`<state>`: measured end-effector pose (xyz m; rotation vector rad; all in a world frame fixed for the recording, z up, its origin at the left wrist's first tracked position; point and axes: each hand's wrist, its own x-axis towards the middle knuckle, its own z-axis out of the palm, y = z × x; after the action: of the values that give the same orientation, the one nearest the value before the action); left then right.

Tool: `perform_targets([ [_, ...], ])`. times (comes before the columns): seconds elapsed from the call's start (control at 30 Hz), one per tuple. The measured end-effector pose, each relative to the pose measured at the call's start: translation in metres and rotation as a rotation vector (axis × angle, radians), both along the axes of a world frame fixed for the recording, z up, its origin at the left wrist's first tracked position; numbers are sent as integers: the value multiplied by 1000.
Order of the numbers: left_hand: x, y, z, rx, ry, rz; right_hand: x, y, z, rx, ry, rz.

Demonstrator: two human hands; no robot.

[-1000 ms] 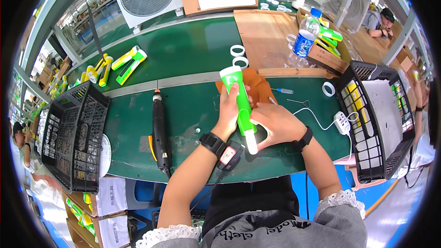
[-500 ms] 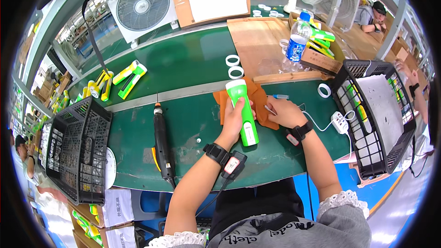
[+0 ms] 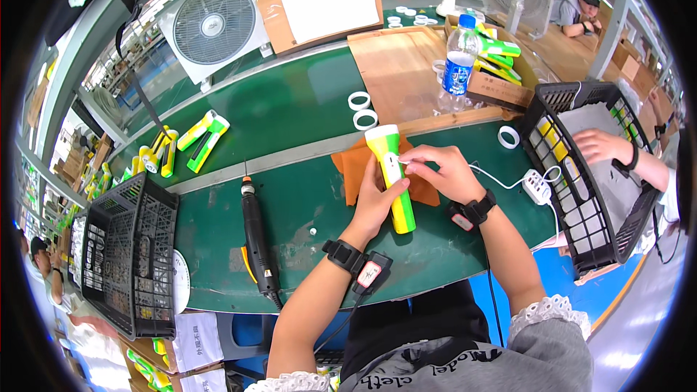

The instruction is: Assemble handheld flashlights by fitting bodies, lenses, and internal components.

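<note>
My left hand (image 3: 374, 199) is wrapped around a green, yellow and white flashlight (image 3: 401, 212), its wide head pointing away from me. The flashlight's white side panel faces up. Against that panel, my right hand (image 3: 449, 172) pinches the small white end of a cable; whether it is plugged in, I cannot tell. From beyond my right hand the white cable (image 3: 497, 183) runs to a white power strip (image 3: 537, 187). An orange cloth (image 3: 356, 167) lies beneath the flashlight and hands on the green table.
A black electric screwdriver (image 3: 257, 236) lies left of my hands, and a black crate (image 3: 131, 247) stands farther left. At right, another person's hand (image 3: 602, 147) reaches into a second black crate (image 3: 581, 236). White rings (image 3: 365, 120), a water bottle (image 3: 457, 72) and several flashlights (image 3: 207, 138) lie beyond.
The flashlight has turned, showing its yellow side and white panel. My right hand has come up and left from the cloth to the flashlight. Another person's hand has entered the right crate.
</note>
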<state>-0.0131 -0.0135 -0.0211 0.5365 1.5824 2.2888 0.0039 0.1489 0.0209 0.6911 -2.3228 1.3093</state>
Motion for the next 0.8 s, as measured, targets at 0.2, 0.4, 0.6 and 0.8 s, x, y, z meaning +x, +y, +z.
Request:
perform_targets([
  [0.2, 4, 3, 3, -23, -45, -22, 2, 0, 1, 90, 33, -97],
  [0.4, 5, 2, -4, -143, 53, 17, 7, 3, 7, 277, 115, -183],
  [0.6, 8, 0, 7, -146, -107, -17, 1, 2, -4, 225, 137, -132],
  [0.8, 0, -1, 5, -14, -170, 29, 6, -3, 0, 132, 255, -181],
])
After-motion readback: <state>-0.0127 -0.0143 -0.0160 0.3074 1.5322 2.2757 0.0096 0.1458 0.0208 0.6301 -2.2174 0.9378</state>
